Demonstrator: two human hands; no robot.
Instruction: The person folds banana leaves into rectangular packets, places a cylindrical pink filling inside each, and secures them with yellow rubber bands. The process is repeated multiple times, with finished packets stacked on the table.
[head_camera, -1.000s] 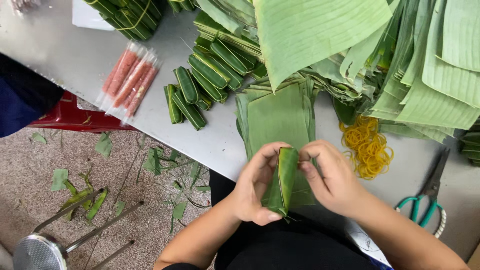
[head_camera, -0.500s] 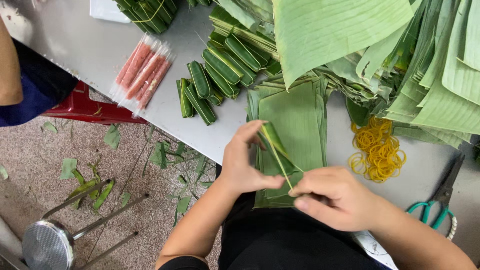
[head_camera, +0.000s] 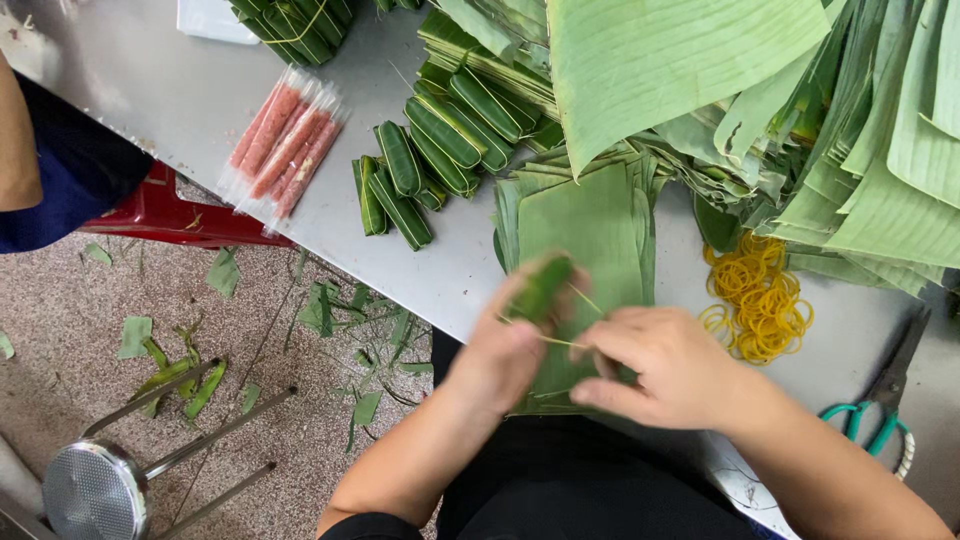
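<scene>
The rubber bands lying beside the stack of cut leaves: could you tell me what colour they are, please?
Yellow; the rubber bands show plainly in the head view.

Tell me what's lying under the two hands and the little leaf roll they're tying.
A stack of cut banana leaf sheets lies on the metal table beneath the left hand, right hand and leaf roll. The stack's near part is covered by the hands.

Both hands close together: left (head_camera: 510, 345) curled, right (head_camera: 665, 365) pinching.
</scene>
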